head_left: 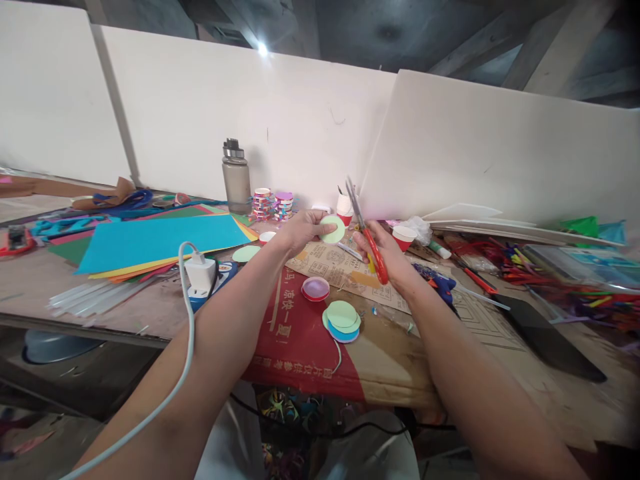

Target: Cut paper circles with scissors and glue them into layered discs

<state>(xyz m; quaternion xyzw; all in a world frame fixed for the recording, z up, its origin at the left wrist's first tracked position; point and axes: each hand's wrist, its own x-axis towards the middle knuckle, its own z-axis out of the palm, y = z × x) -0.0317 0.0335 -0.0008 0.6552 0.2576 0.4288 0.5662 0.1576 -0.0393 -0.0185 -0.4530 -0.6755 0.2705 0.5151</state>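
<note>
Seen from a head-worn camera, a person is reaching both arms over a cluttered worktable. The left hand (pixel 306 230) is pinching a pale green disc (pixel 339 233) under its thumb, holding it up at the middle of the view. Just beside it, the right hand (pixel 383 250) is gripping red-handled scissors (pixel 377 259), their blades pointing upward and away from the disc; whether the blades are parted is hard to tell.

The step in hand seems to be shaping or checking a paper round. Any further trimming would be calling for the blades to tilt toward the disc's edge while the left thumb is keeping it steady.

Nearer the person, more rounds are lying in a pile (pixel 343 317), green above blue, with a shallow red-rimmed cup (pixel 315 289) sitting just behind. Coloured sheets (pixel 160 240) are fanning out on the left, near a grey bottle (pixel 236 177). A blue glue gun (pixel 435 283) and a dark flat device (pixel 550 340) are lying to the right. A white cable (pixel 190 320) is crossing in front of the left forearm and could be snagging its movement.
</note>
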